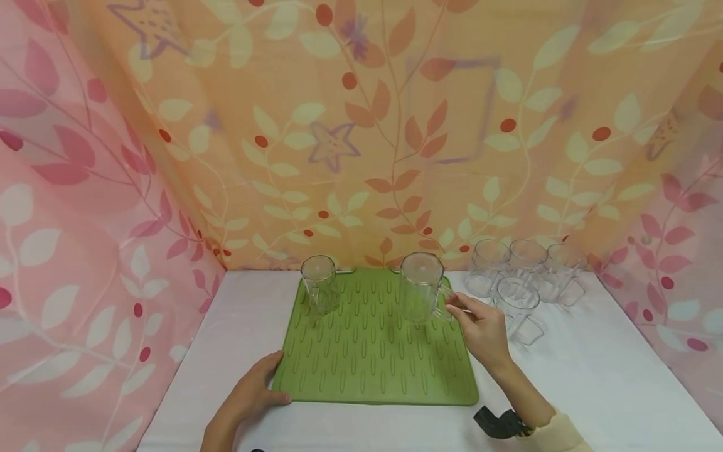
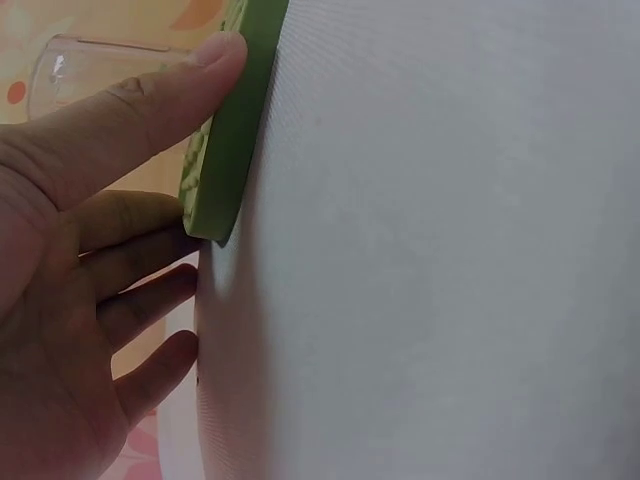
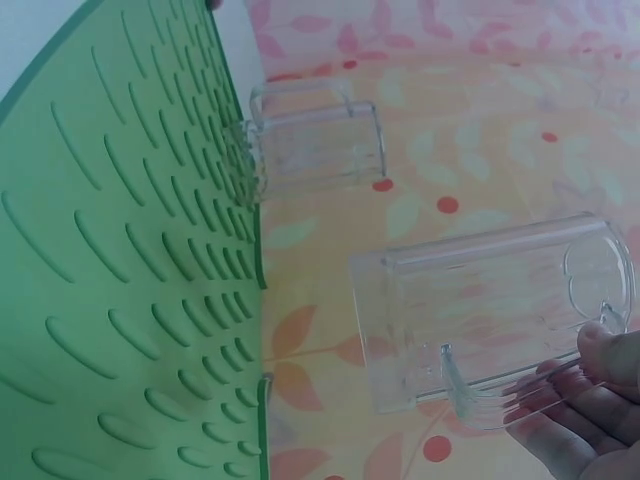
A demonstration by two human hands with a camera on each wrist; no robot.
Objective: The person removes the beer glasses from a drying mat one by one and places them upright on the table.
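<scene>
From where I stand, a white tabletop (image 1: 542, 383) fills a small booth of printed cloth. The back sheet (image 1: 282, 157) is orange, covered with pale and rust-coloured leaves and red dots, and it carries purple doodles, among them a star (image 1: 333, 145). Pink leafy panels close in the two sides, the left panel (image 1: 68, 220) and the right panel (image 1: 678, 251). A green mat (image 1: 373, 376) with rows of raised ridges lies flat on the tabletop, its long sides running across in front of the person.

The clear mug (image 1: 417, 295) is up over the back right part of the mat, its base apart from the ridges, as the right wrist view shows. Its long axis stands near vertical with a slight tilt, the mouth upward, and the handle (image 3: 470, 395) points right, towards the person. The right hand (image 1: 482, 326) grips that handle between thumb and curled fingers; behind it come a black strap (image 1: 499, 422) and a cream sleeve (image 1: 559, 436).

At the near left corner of the mat, the left hand (image 1: 251, 389) rests with extended fingers, its thumb touching the front edge. A second mug (image 1: 321, 285) stands upright at the mat's back left, and four more mugs (image 1: 518, 295) cluster on the tabletop to the right.
</scene>
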